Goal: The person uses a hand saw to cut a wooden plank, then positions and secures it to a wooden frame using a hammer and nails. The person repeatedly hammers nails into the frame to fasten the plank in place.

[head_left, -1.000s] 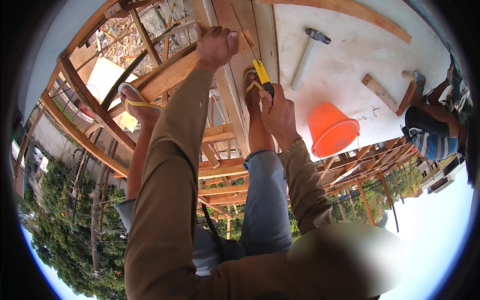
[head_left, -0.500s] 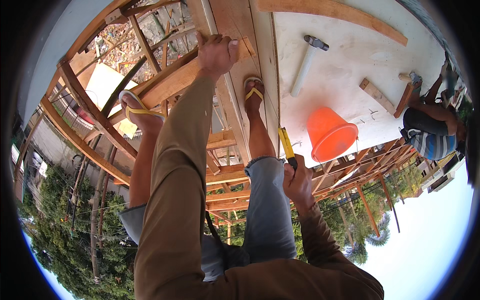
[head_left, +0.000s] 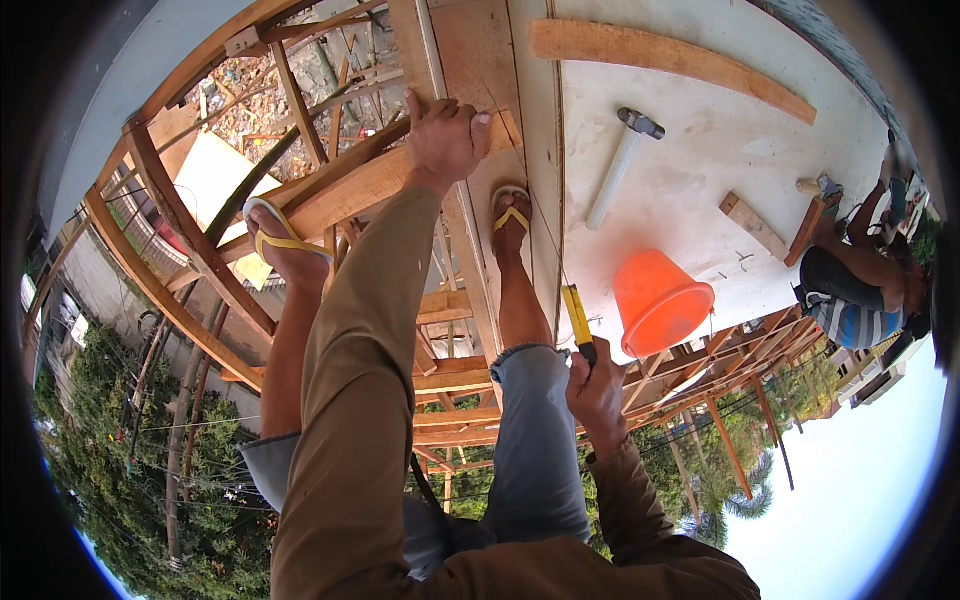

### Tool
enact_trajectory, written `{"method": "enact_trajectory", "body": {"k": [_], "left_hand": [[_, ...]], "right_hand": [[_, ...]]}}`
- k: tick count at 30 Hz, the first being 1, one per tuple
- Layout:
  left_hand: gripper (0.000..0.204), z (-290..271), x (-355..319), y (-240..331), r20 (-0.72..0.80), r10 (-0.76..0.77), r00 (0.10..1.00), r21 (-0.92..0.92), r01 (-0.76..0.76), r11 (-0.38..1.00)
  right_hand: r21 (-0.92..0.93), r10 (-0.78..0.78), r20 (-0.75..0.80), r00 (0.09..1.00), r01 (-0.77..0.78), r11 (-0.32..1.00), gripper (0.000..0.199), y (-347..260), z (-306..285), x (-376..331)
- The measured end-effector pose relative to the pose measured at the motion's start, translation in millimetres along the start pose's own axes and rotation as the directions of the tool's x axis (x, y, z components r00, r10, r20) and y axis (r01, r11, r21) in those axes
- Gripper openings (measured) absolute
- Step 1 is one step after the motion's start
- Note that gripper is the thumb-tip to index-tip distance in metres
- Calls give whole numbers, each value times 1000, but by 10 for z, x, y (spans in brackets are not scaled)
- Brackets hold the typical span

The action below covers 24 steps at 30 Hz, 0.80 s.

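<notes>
My left hand [head_left: 445,135] reaches far forward and grips the edge of a wooden plank [head_left: 478,60] on the timber frame. My right hand [head_left: 595,392] is drawn back beside my right knee and is closed around a yellow-handled tool [head_left: 577,318] whose tip points forward. My feet in yellow sandals stand on the frame, the left sandal [head_left: 283,238] on a beam and the right sandal [head_left: 511,215] on a plank. A hammer with a pale handle [head_left: 618,165] lies on the white board [head_left: 700,130] ahead of my right hand.
An orange bucket [head_left: 658,300] stands upside down on the white board. A loose wooden batten [head_left: 665,55] lies at the far side. Another person [head_left: 860,285] crouches at the right edge near a short wood block [head_left: 752,225]. Open gaps between beams [head_left: 300,110] show ground and trees below.
My right hand with the yellow tool has pulled back from beside my right foot to beside my knee. My left hand stays on the plank.
</notes>
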<state>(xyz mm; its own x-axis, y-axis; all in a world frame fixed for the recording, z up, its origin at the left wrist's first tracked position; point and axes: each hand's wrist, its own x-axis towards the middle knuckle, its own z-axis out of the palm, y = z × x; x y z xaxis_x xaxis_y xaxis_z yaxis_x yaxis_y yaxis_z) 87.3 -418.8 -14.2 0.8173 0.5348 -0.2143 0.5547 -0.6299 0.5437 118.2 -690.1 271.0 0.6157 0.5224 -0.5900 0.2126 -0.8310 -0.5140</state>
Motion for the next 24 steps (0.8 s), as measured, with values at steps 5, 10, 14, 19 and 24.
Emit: {"method": "enact_trajectory", "body": {"k": [5, 10, 14, 19, 24], "left_hand": [[51, -9, -40, 24, -39, 48, 998, -2, -48, 999], [53, -12, -27, 25, -23, 30, 999, 10, -30, 999], [54, 16, -22, 21, -22, 45, 999, 21, -44, 999], [53, 7, -92, 46, -79, 51, 996, 16, -50, 999], [50, 36, 2, -5, -94, 62, 994, 41, -58, 997]], "right_hand": [[-7, 16, -9, 1000, -16, 1000, 21, 12, 617, 1197], [70, 94, 58, 994, -98, 993, 36, -38, -84, -184], [-55, 38, 87, 996, -33, 998, 31, 134, 265, 780], [16, 64, 16, 998, -64, 998, 22, 470, 450, 494], [-6, 96, 53, 994, -96, 995, 33, 860, -29, -733]]}}
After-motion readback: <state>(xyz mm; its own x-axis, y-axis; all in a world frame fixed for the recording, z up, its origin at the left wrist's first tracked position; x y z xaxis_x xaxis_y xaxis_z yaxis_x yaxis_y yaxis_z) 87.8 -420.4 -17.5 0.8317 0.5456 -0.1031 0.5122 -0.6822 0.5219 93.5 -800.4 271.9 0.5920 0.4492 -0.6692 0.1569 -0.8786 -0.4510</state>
